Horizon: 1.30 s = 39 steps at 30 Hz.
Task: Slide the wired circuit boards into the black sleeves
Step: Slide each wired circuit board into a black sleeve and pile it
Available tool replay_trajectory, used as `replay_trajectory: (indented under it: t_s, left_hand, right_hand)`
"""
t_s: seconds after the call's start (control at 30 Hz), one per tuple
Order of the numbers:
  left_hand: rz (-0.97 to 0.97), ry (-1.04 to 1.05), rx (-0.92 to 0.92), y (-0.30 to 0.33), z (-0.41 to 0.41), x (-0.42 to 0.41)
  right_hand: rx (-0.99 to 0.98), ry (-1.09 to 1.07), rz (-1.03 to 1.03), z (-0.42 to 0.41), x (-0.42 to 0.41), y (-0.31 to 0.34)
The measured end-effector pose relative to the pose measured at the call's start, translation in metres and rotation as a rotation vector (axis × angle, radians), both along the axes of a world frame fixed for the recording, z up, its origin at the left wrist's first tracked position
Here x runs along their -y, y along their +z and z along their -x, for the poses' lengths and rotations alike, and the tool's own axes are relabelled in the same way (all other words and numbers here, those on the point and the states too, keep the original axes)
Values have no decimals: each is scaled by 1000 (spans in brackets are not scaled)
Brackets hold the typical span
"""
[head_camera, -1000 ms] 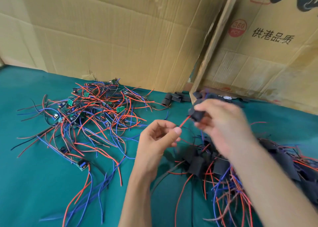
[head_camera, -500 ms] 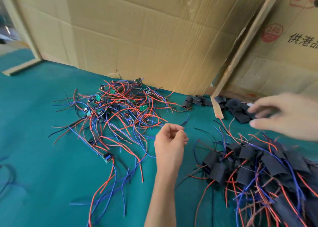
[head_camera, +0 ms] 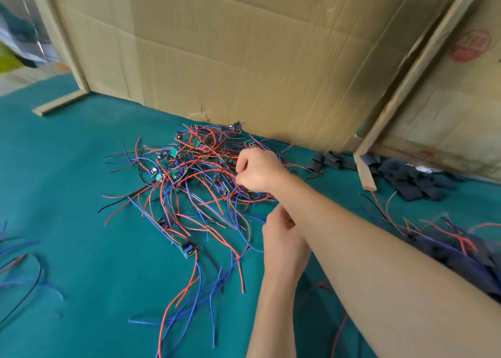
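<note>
Head view shows the right hand (head_camera: 257, 171) curled down into the tangled pile of wired circuit boards (head_camera: 189, 173) on the green cloth (head_camera: 67, 249), whether it pinches anything I cannot tell. The left hand (head_camera: 283, 238) hangs loosely curled, apparently empty, half hidden by the forearm. Boards look light and rigid, wires limp and snag-prone (better taken by the board edge), and the empty black sleeves (head_camera: 406, 176) lie well apart to the right.

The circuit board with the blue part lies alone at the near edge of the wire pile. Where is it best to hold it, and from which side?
Probably pinch the circuit board by its two long edges, coming from above on its left side. It lies flat on the green cloth, apart from the tangle, and its red and blue wires trail toward the viewer, so that side is free.
</note>
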State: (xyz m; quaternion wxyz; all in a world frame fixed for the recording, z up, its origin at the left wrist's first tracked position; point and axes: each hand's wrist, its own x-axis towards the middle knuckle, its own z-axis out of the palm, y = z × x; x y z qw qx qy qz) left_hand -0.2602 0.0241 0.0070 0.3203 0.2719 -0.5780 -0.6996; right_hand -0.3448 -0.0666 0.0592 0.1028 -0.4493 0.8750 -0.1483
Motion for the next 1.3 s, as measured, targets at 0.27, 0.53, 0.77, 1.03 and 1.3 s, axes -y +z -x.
replay_trajectory:
  t_s: [0.27,0.53,0.77,1.03,1.3]
  left_hand:
    - [-1,-31,-36,-2,4,-1]
    - [-68,8,-37,-3,6,-2]
    - [-179,71,-178,-2,8,-1]
    - [-341,-226,-291,17,0,-5]
    - [-256,-287,-349,6,-2,2]
  right_hand:
    - [127,-63,121,9,-19,18]
    - [789,-160,646,46,-106,102]
    - [1055,-75,951,55,-194,140]
    - [563,-186,561,8,-191,63]
    - [49,0,216,-25,-184,50]
